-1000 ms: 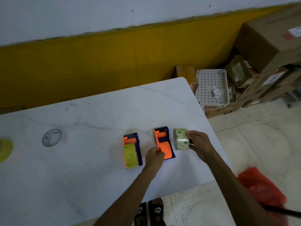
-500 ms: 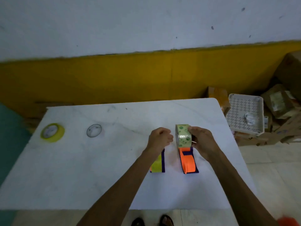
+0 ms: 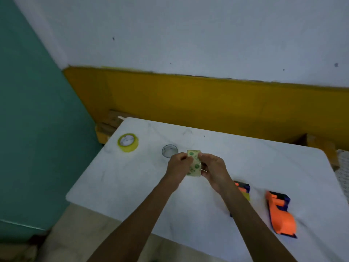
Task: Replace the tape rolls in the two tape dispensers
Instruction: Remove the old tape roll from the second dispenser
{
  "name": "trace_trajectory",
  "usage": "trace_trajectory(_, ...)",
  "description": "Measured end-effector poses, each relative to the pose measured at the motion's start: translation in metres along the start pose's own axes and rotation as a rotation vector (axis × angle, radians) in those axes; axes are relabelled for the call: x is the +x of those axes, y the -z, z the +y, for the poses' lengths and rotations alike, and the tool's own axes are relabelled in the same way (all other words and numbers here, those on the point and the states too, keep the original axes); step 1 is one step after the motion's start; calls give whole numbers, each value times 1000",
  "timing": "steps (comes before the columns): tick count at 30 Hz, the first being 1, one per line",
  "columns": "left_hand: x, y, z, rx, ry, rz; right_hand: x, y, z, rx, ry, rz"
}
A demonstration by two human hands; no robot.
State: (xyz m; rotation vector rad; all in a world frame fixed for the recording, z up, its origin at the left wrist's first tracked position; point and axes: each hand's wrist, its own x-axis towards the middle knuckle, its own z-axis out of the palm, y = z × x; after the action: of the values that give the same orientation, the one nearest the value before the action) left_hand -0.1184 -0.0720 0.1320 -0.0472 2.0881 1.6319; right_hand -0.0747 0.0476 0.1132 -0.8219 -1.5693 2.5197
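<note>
Above the white table (image 3: 132, 186), my left hand (image 3: 179, 164) and my right hand (image 3: 212, 167) both grip a clear tape roll with green dots (image 3: 194, 163), held upright between them. An orange and dark blue tape dispenser (image 3: 279, 212) lies on the table at the right with no roll showing in it. A second dispenser (image 3: 243, 190), holding a yellow roll, lies mostly hidden behind my right forearm. A yellow tape roll (image 3: 128, 142) lies flat near the table's far left corner. A clear round roll (image 3: 169, 151) lies just behind my left hand.
A yellow and white wall runs behind the table, and a teal wall stands at the left. Cardboard pieces (image 3: 110, 122) lie on the floor beyond the far left corner. A white perforated basket (image 3: 342, 167) shows at the right edge.
The view has swung left. Both hands have carried the green-dotted roll away from the dispensers towards the table's left part, and my left hand now grips the roll too.
</note>
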Motion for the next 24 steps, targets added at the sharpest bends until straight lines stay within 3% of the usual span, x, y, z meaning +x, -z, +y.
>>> trace_trajectory(11, 36, 153, -17, 25, -41, 12, 18, -146, 41, -50, 4, -32)
trace_trajectory(24, 94, 168, -39, 9, 66, -2, 77, -165, 61, -146, -157, 52)
